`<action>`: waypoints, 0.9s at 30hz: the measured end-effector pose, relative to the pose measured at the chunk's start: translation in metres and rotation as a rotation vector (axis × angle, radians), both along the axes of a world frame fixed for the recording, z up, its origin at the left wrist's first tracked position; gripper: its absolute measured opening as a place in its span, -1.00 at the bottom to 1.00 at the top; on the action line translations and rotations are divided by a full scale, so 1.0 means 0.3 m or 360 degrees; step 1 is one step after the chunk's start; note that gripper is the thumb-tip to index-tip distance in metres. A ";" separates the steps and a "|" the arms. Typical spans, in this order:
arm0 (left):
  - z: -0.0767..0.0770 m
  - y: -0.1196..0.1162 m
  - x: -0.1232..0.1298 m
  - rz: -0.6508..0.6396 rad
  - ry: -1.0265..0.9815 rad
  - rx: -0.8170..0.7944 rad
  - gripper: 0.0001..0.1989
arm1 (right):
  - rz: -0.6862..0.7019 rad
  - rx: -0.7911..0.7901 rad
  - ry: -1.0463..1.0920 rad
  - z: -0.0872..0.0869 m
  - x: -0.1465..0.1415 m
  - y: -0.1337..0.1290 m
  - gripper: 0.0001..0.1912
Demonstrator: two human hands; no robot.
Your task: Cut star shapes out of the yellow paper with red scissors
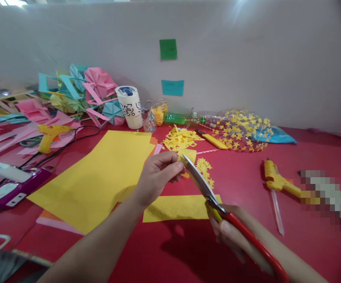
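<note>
My left hand (163, 171) is closed, thumb against fingers, on a small piece of yellow paper (189, 155). My right hand (236, 230) grips a pair of scissors (207, 190) with red handles. Their blades point up and left, with the tip by the paper at my left fingertips; whether they cut into it I cannot tell. Below lies a yellow paper strip (173, 208) with faint star outlines. Cut-out yellow stars (205, 171) lie just behind the blades, and a heap of yellow paper scraps (179, 138) is farther back.
Large yellow sheets (105, 173) cover the left middle. Glue guns (50, 135) (276, 177) lie on both sides. A purple power strip (17, 186) is at left. Behind stand a white cup (129, 108), paper flowers (99, 80), a green bottle (179, 118) and a yellow cutter knife (214, 140).
</note>
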State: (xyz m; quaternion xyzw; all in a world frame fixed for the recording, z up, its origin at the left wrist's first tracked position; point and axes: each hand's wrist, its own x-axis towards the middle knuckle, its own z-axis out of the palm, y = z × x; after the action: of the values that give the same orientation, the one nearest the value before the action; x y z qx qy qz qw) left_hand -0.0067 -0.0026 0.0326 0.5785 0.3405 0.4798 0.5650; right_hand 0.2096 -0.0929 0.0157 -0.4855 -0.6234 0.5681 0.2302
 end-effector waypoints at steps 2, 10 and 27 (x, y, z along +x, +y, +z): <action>-0.002 -0.002 0.003 -0.0008 -0.0016 0.0004 -0.77 | 0.0035 0.0004 0.0065 0.002 -0.004 -0.002 -0.43; -0.016 0.002 0.008 -0.0054 -0.0106 -0.0012 -0.79 | -0.0075 -0.0091 0.0028 -0.024 -0.013 0.000 -0.42; -0.019 0.003 0.005 -0.0068 -0.0146 -0.0015 -0.81 | -0.0124 -0.0150 0.0014 0.047 -0.032 0.001 -0.44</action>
State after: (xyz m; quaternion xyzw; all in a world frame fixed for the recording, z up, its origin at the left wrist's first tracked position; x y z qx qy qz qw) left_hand -0.0053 -0.0017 0.0269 0.5603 0.3041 0.4919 0.5929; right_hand 0.2000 -0.0926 0.0297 -0.5172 -0.5755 0.5896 0.2318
